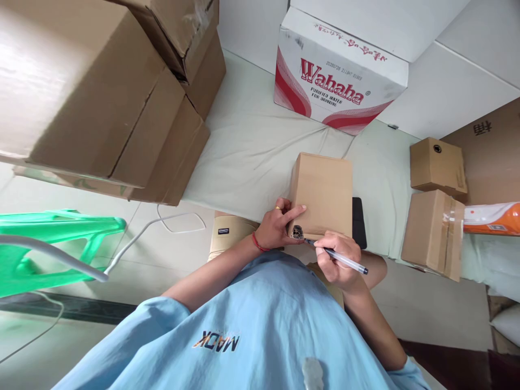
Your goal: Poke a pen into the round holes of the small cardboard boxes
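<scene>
A small brown cardboard box (323, 189) lies before me at the near edge of the green-covered surface. My left hand (280, 222) grips its near left corner, one finger stretched over the top face and another along the near side. Beside those fingers, a dark, scribble-like patch (298, 232) shows at the corner. My right hand (339, 257) is closed round a clear-barrelled pen (345, 261) with a dark end cap. The pen's tip is at the box's near edge, close to the patch; whether it touches is too small to tell.
Large cartons (101, 97) are stacked at the left, above a green plastic stool (93, 244) and a white cable (138, 238). At the back stands a Wahaha water carton (337, 81). A black flat object (359, 222) lies right of my box. Smaller boxes (430, 233) stand farther right.
</scene>
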A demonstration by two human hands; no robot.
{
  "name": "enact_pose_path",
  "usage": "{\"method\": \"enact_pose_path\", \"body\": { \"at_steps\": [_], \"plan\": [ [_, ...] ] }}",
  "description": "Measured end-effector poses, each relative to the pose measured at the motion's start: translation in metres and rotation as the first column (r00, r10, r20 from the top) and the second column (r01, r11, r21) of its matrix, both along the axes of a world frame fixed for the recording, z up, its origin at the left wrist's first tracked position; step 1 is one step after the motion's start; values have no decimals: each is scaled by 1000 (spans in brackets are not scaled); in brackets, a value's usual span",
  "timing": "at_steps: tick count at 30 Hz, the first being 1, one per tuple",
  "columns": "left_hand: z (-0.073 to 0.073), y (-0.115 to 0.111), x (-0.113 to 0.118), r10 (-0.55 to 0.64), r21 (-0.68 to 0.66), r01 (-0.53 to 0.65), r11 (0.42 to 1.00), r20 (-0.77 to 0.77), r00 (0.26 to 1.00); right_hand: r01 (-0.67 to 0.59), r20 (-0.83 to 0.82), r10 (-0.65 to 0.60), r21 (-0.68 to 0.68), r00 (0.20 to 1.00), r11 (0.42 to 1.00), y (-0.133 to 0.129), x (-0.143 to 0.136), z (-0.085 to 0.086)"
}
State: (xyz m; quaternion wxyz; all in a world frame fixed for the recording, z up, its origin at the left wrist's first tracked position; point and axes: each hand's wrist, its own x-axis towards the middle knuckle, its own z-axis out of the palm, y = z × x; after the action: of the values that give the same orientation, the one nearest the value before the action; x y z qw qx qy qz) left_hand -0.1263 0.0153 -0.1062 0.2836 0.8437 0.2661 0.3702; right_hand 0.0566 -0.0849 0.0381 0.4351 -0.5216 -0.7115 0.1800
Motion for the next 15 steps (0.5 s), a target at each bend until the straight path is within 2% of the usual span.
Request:
{"method": "enact_pose_path", "body": {
  "at_steps": [10, 15],
  "plan": [
    [0, 0, 0, 5, 4, -5, 1000, 2, 1000, -24, 13, 24, -7, 1000, 1000, 0, 1, 1],
    [1, -1, 1, 16, -12, -17, 1000, -30, 999, 3, 20, -3, -7, 1000, 1000, -1, 1, 0]
  ]
}}
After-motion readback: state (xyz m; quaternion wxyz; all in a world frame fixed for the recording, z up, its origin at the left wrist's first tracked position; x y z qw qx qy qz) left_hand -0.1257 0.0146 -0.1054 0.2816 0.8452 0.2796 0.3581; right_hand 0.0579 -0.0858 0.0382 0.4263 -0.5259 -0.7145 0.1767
